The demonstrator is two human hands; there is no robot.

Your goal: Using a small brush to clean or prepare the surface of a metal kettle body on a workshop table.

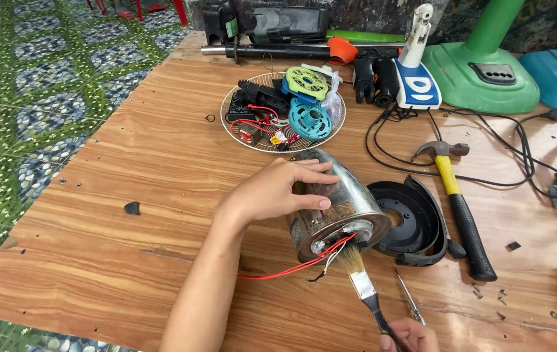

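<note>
Left hand: my palm and fingers lie flat over the side of the metal motor housing, steadying it.
Right hand: I grip the black handle of a small paintbrush, bristles touching the housing's open end.
Motor housing: lying on its side mid-bench, red wires trailing out.
Nearby: hammer and black cover to its right; wire dish of parts behind.

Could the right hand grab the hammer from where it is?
Probably yes. The hammer lies flat on the table just above the right hand, with nothing on its black grip. But that hand holds a paintbrush, so it would have to let go first.
</note>
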